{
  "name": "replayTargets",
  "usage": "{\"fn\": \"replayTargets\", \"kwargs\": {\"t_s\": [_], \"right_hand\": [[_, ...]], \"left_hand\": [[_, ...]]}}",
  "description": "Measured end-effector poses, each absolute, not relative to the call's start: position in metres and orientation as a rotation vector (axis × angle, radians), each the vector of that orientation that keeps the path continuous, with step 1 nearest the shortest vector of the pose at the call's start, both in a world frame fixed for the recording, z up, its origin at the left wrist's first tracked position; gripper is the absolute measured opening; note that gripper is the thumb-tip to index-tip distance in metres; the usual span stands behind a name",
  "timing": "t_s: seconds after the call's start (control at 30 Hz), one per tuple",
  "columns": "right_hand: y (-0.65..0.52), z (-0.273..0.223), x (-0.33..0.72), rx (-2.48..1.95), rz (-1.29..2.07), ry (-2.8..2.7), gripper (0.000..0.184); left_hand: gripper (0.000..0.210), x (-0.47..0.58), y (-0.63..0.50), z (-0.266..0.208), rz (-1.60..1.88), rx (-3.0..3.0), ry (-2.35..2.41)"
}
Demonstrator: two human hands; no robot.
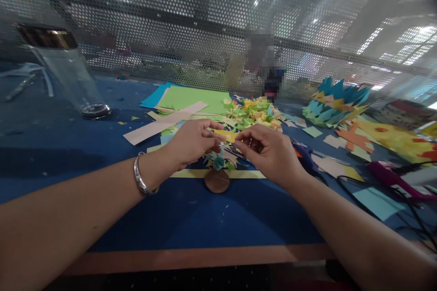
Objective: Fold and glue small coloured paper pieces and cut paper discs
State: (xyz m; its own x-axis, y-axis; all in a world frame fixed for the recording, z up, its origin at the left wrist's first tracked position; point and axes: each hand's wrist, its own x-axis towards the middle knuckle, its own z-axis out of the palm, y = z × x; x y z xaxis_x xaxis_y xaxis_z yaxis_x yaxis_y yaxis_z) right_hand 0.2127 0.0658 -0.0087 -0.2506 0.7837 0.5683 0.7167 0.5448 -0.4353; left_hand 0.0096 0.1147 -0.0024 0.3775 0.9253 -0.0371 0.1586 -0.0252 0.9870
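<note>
My left hand (198, 142) reaches in over the paper scraps, with its fingers apart and stretched toward my right hand. Thumb and fingertips of my right hand (268, 148) are pinched at the edge of a small yellow paper piece (226, 135) between the hands. Below them, a teal folded paper piece (218, 162) sits among cut bits, just behind a round brown disc (217, 181). A thin blue stick (239, 156) lies near my right fingers. Part of the yellow paper is hidden by my left fingers.
Behind my hands are a heap of folded paper stars (254, 111), green sheets (194, 97) and a pale strip (165, 122). A glass bottle (71, 72) stands left. Rightward are a dark blue glue gun (305, 154), a spiky paper ring (336, 104), a purple tool (389, 179) and black cables.
</note>
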Motion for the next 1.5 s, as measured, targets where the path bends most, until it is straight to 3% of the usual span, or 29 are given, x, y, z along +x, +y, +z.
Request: {"fn": "replayTargets", "kwargs": {"t_s": [0.3,0.57,0.77,1.0,1.5], "right_hand": [[0.068,-0.009,0.215,-1.221,0.124,-2.013,0.005],[0.068,-0.009,0.214,-1.235,0.2,-2.032,0.007],[0.069,-0.01,0.213,-1.221,0.222,-2.013,0.007],[0.065,-0.009,0.211,-1.131,0.268,-1.956,0.011],[0.063,-0.009,0.206,-1.072,0.204,-1.94,0.008]], "left_hand": [[0.023,-0.007,0.125,0.008,0.748,1.991,0.988],[0.025,-0.004,0.108,0.02,0.365,2.438,0.967],[0.01,-0.002,0.113,0.014,0.603,2.299,0.965],[0.006,0.003,0.109,0.011,0.786,1.895,0.903],[0.042,0.001,0.102,0.013,0.97,2.211,0.955]]}}
